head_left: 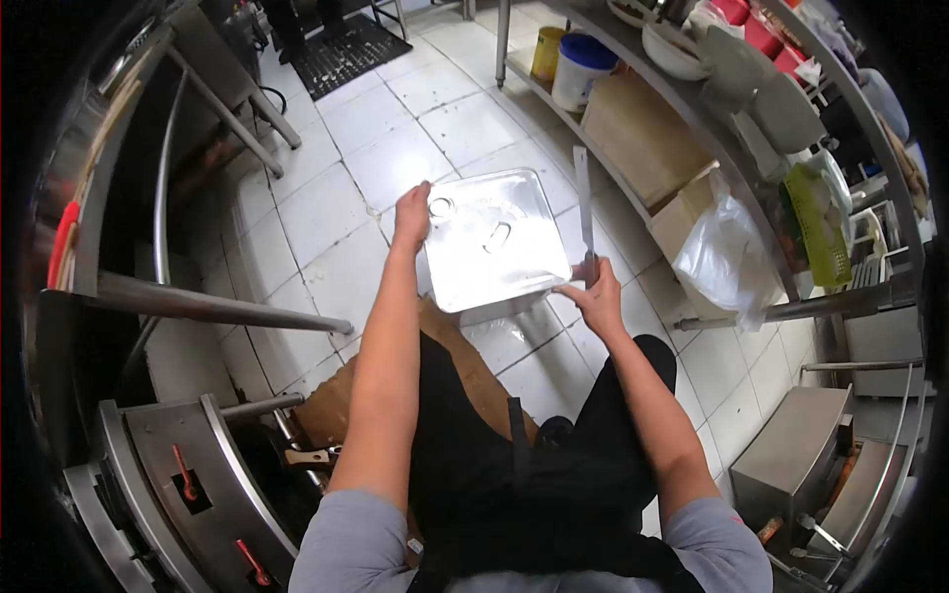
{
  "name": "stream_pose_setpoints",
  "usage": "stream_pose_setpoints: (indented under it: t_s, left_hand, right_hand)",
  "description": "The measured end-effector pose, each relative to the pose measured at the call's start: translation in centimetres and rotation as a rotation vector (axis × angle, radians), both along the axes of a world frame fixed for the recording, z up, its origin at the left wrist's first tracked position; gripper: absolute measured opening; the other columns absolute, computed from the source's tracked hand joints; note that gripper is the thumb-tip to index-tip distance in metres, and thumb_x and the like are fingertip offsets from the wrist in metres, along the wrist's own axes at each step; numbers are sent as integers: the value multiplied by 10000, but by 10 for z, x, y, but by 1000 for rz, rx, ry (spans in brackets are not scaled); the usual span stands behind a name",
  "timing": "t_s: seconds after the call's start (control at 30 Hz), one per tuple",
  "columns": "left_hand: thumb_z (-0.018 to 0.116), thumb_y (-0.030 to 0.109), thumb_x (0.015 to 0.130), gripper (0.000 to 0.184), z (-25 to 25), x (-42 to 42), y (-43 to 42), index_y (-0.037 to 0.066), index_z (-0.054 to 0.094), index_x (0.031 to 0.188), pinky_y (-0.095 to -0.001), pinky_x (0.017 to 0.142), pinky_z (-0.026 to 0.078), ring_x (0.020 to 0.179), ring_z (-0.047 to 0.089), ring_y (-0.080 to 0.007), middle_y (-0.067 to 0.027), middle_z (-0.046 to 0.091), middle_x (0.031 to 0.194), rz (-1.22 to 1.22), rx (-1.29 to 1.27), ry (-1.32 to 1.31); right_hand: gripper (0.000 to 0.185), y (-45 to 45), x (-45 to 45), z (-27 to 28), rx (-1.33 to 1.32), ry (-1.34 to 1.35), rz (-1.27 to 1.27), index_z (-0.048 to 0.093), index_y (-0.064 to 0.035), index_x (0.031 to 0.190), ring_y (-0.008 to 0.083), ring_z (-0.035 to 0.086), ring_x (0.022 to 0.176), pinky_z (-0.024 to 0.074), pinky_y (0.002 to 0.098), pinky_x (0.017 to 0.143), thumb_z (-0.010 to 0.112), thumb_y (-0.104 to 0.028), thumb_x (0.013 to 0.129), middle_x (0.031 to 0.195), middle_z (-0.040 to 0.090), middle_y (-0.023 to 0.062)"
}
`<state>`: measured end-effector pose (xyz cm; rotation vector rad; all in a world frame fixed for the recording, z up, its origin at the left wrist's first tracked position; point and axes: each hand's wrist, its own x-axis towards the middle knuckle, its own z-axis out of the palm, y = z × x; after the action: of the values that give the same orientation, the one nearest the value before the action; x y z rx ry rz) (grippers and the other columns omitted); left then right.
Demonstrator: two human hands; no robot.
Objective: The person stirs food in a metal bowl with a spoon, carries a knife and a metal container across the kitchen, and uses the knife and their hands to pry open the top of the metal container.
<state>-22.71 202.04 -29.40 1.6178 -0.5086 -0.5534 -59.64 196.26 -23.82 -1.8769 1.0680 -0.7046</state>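
A rectangular metal pan (504, 309) with a shiny lid (489, 267) is held out in front of me above the tiled floor. The lid has a small handle in its middle and a round ring or hole near its left corner. My left hand (411, 217) is closed on the pan's left edge. At the near right corner, my right hand (597, 299) grips a long knife (583, 198) by its dark handle, blade pointing away from me. The right thumb reaches to the lid's corner. Whatever the pan contains is hidden under the lid.
On the right, a metal table has a lower shelf with a blue-lidded bucket (583, 71), a yellow can (547, 52) and brown boxes (643, 138). A plastic bag (727, 252) hangs there. A metal bar (227, 312) juts in from the left. Cardboard (470, 351) covers floor near my legs.
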Motion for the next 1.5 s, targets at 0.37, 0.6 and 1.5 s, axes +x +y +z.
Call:
stream_pose_setpoints:
  t_s: [0.37, 0.6, 1.5]
  left_hand:
    - [535, 338, 1006, 401, 6, -22, 21, -41, 663, 981, -297, 606, 394, 639, 441, -110, 6, 532, 693, 106, -27, -6]
    - [543, 341, 998, 432, 2, -27, 27, -68, 656, 1075, -324, 756, 464, 800, 568, -183, -101, 658, 876, 150, -14, -3]
    - [597, 411, 941, 907, 44, -97, 91, -180, 138, 1454, -482, 1174, 225, 1402, 273, -475, -391, 274, 1476, 262, 415, -346]
  right_hand:
    - [545, -17, -5, -12, 137, -119, -32, 500, 16, 1047, 200, 686, 884, 552, 315, 777, 885, -151, 698, 1000, 692, 154]
    - [588, -27, -9, -9, 196, -79, 9, 512, 2, 1089, 169, 675, 848, 533, 285, 581, 887, -214, 692, 1043, 700, 121]
    - [293, -84, 8, -20, -167, -193, -53, 530, 10, 1116, 288, 668, 929, 496, 405, 809, 606, -131, 870, 1079, 694, 165]
